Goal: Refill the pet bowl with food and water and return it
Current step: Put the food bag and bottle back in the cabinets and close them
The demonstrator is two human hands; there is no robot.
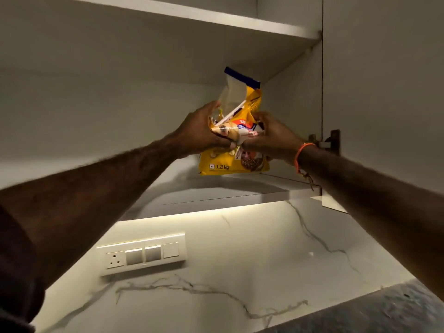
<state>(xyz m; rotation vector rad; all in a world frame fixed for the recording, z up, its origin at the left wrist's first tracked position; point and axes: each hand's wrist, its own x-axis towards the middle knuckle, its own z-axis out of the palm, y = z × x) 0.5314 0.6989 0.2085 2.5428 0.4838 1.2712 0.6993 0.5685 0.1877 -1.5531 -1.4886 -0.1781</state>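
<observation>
Yellow crinkled plastic pet-food bag (234, 162), rolled top, upright at front edge of lower white cupboard shelf (216, 195). Clamped mid-body between left hand (199, 133) and right hand (271, 135), steadying floppy load. Bowl unseen.

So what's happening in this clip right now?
A person has both arms raised into an open wall cabinet. The left hand and right hand both grip a yellow pet food bag around its crumpled middle, at the lower shelf. The bag's top is folded over. No pet bowl is in view. A switch panel sits on the marble backsplash below.
</observation>
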